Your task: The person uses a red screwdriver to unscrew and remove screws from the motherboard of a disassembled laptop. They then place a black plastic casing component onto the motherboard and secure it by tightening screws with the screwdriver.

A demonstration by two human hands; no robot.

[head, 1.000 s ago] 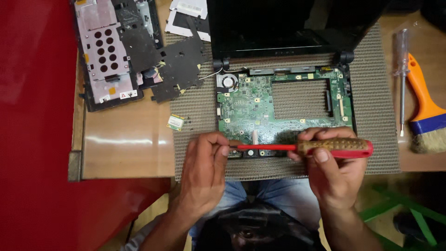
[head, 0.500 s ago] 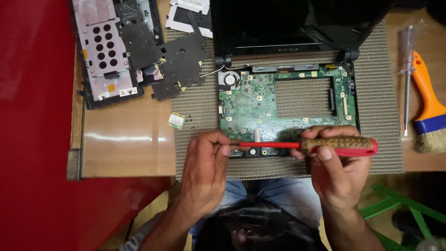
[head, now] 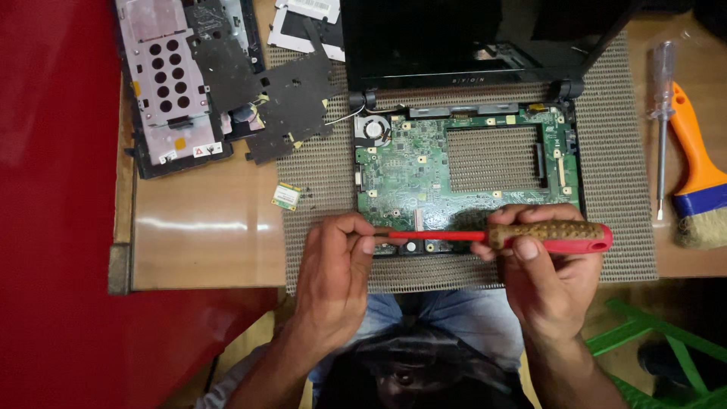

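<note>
1. The grey woven mat (head: 621, 189) fills the centre of the frame; keep the work on it so loose parts stay put. The opened laptop (head: 469, 76) sits on it, its dark screen at the top centre.
2. The green circuit board (head: 409, 174) lies in the middle of the frame, bare, with a small round fan (head: 372, 129) at its upper left corner. Pressure on it is best kept light and straight.
3. The removed covers (head: 204, 83) are stacked at the upper left; they are well apart from the hands and need no shifting.
4. The red screwdriver (head: 500, 236) lies level across the lower edge of the board, just below frame centre. Its handle points right, its tip left.
5. The right hand (head: 549, 280) is wrapped closed around the brown grip of the handle. A firm hold there seems wise.
6. The left hand (head: 333, 280) pinches the shaft near the tip, fingers closed on it. Steadying the tip this way should help seat it squarely, though the tip's target is hidden under the fingers.
7. A spare clear-handled screwdriver (head: 663, 113) and an orange brush (head: 700, 182) lie at the right edge.
8. A small green card (head: 286, 196) lies left of the board; mind it.
</note>
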